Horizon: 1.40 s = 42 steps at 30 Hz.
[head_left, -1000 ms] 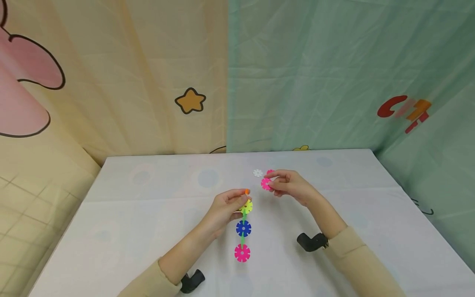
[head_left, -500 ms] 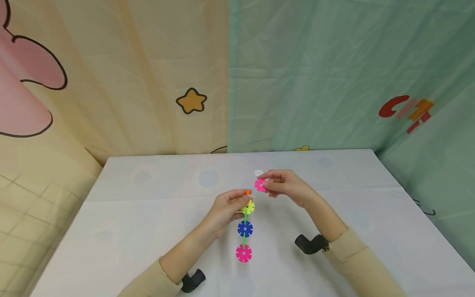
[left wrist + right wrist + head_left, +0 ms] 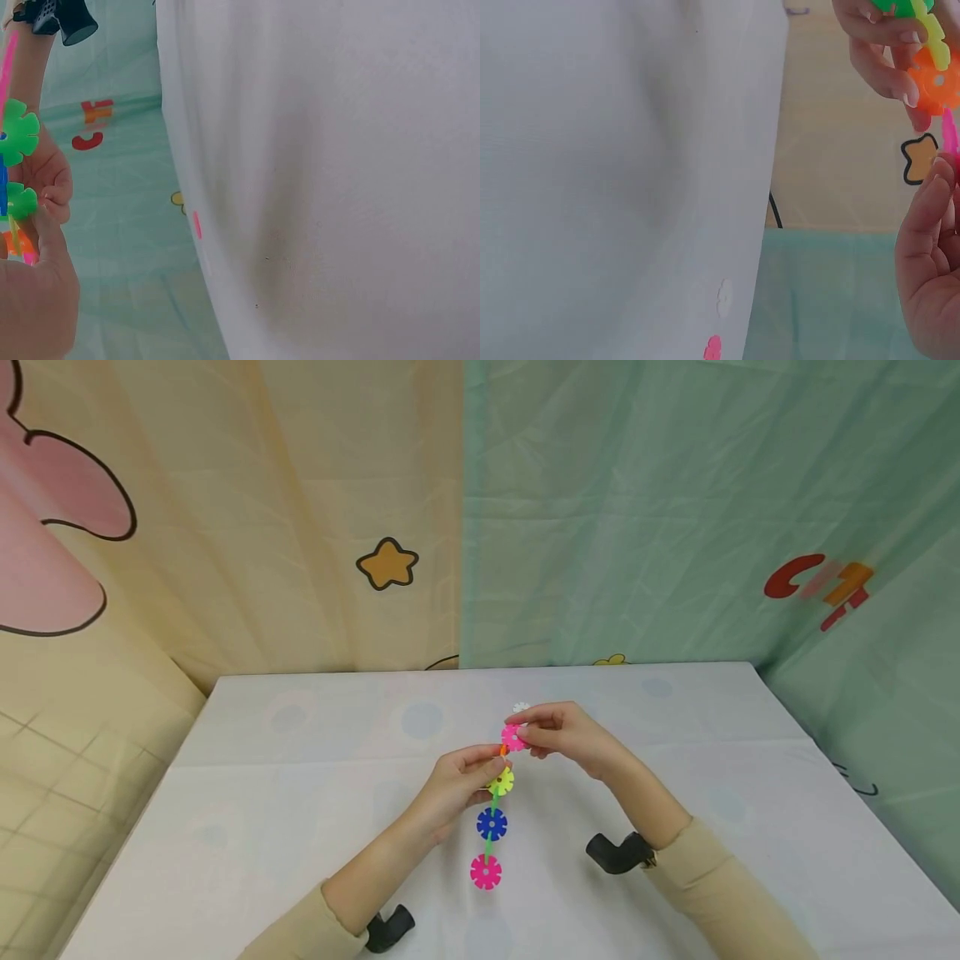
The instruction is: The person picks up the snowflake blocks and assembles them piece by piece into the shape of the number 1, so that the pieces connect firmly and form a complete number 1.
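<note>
My left hand (image 3: 453, 785) pinches a chain of slotted plastic snowflake discs near its upper end. A yellow disc (image 3: 501, 782) shows by the thumb, and a blue disc (image 3: 492, 824) and a pink disc (image 3: 486, 872) hang below. Green discs (image 3: 19, 133) link them edge-on. At the chain's top is an orange disc (image 3: 935, 84). Between thumb and fingers, my right hand (image 3: 558, 732) holds another pink disc (image 3: 950, 131), its rim at the orange disc's edge. Whether the slots interlock, I cannot tell.
On the white-covered table (image 3: 262, 827) lie a loose white disc (image 3: 724, 297) and a loose pink disc (image 3: 713, 348), beyond my right hand. Printed curtains (image 3: 600, 527) stand behind the table. A black device (image 3: 618, 853) sits on each wrist.
My right hand has moved left with its pink disc, bringing it to the orange disc. My left hand and the chain have stayed nearly in place.
</note>
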Each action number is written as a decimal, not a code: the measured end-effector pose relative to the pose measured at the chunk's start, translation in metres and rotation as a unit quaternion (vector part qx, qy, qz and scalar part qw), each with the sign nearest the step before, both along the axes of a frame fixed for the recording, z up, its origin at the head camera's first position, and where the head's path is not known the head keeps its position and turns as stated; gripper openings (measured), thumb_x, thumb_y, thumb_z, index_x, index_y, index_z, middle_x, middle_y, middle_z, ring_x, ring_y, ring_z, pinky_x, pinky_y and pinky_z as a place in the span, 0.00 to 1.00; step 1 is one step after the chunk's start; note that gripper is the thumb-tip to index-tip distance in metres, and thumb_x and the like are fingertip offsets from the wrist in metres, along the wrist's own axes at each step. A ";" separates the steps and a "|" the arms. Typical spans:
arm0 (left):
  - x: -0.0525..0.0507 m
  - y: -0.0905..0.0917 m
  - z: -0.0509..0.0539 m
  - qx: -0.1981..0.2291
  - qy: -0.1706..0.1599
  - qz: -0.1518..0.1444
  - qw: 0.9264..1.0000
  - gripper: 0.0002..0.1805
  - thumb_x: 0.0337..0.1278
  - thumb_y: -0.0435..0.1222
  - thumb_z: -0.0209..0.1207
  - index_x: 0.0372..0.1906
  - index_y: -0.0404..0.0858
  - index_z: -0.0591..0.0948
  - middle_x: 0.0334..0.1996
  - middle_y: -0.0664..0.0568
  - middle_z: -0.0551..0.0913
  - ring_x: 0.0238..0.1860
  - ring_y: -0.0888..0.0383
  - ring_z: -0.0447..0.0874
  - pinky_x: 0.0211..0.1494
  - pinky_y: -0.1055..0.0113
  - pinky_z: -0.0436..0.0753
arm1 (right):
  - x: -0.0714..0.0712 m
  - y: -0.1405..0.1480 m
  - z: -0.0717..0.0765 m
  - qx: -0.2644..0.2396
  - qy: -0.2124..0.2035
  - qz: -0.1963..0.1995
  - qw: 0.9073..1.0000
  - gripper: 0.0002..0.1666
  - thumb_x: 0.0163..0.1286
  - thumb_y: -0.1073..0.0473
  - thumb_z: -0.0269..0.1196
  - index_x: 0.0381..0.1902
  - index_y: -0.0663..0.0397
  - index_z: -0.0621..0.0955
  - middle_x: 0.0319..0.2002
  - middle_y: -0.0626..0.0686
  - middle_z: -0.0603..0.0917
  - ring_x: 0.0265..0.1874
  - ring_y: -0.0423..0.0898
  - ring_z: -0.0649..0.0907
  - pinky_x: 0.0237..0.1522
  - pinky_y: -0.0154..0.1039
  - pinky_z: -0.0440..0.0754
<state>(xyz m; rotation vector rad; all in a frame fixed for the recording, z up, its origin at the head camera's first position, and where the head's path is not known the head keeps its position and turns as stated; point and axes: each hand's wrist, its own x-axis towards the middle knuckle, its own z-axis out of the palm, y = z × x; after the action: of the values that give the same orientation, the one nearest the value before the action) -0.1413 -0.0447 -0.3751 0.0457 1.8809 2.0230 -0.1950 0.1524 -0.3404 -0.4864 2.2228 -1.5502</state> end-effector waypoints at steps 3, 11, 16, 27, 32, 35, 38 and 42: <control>0.000 0.000 0.000 -0.005 0.002 0.000 1.000 0.22 0.62 0.41 0.57 0.57 0.33 0.75 0.45 0.47 0.82 0.39 0.60 0.79 0.44 0.66 0.79 | 0.001 -0.002 0.001 0.000 0.007 0.009 1.000 0.20 0.68 0.61 0.57 0.54 0.66 0.76 0.38 0.55 0.82 0.30 0.48 0.79 0.40 0.41 0.81; 0.001 0.000 -0.001 0.006 0.011 -0.011 1.000 0.23 0.62 0.42 0.57 0.56 0.31 0.75 0.45 0.46 0.82 0.40 0.61 0.78 0.46 0.67 0.78 | 0.002 -0.007 0.003 -0.005 0.005 0.014 1.000 0.19 0.68 0.61 0.57 0.54 0.66 0.77 0.33 0.53 0.82 0.28 0.48 0.78 0.38 0.39 0.81; 0.002 0.000 -0.001 0.011 0.016 -0.015 1.000 0.22 0.62 0.42 0.56 0.54 0.31 0.77 0.41 0.48 0.83 0.39 0.60 0.77 0.46 0.69 0.78 | 0.003 -0.009 0.004 -0.006 0.002 0.014 1.000 0.18 0.68 0.63 0.57 0.53 0.67 0.77 0.30 0.54 0.81 0.25 0.46 0.78 0.35 0.35 0.81; 0.006 0.001 -0.004 -0.001 0.028 -0.009 1.000 0.21 0.62 0.38 0.56 0.55 0.29 0.76 0.43 0.43 0.83 0.39 0.61 0.80 0.46 0.69 0.80 | 0.003 -0.015 0.005 0.036 0.040 0.044 0.998 0.13 0.66 0.68 0.54 0.46 0.64 0.80 0.21 0.53 0.78 0.21 0.47 0.76 0.30 0.40 0.80; 0.007 0.001 -0.006 0.002 0.051 0.000 0.999 0.18 0.62 0.34 0.56 0.53 0.26 0.77 0.42 0.43 0.83 0.38 0.60 0.80 0.46 0.68 0.80 | 0.002 -0.015 0.007 0.034 0.033 0.054 0.997 0.12 0.66 0.69 0.54 0.45 0.64 0.81 0.21 0.52 0.77 0.21 0.50 0.75 0.28 0.39 0.79; 0.007 0.002 -0.007 0.001 0.065 0.018 0.998 0.18 0.62 0.34 0.57 0.52 0.26 0.78 0.44 0.41 0.83 0.41 0.59 0.80 0.47 0.68 0.79 | 0.001 -0.016 0.007 0.025 0.038 0.054 0.998 0.11 0.67 0.69 0.55 0.44 0.65 0.80 0.21 0.52 0.77 0.21 0.50 0.75 0.28 0.37 0.78; 0.007 0.003 -0.008 -0.002 0.074 0.034 0.997 0.18 0.62 0.35 0.57 0.52 0.27 0.78 0.46 0.40 0.82 0.44 0.57 0.80 0.49 0.68 0.79 | 0.001 -0.017 0.007 0.016 0.043 0.046 0.998 0.10 0.67 0.70 0.55 0.43 0.67 0.79 0.20 0.52 0.76 0.20 0.47 0.75 0.26 0.35 0.78; 0.009 0.004 -0.009 0.001 0.083 0.040 0.996 0.19 0.62 0.36 0.57 0.53 0.27 0.77 0.47 0.40 0.81 0.47 0.55 0.81 0.49 0.69 0.78 | 0.002 -0.017 0.006 0.011 0.047 0.031 0.998 0.09 0.66 0.71 0.54 0.43 0.68 0.79 0.20 0.52 0.77 0.20 0.45 0.75 0.25 0.35 0.77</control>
<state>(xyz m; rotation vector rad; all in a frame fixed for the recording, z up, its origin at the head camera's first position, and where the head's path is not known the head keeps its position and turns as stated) -0.1327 -0.0405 -0.3843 0.1461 2.0105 2.1330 -0.1926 0.1351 -0.3345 -0.6283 2.2699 -1.4986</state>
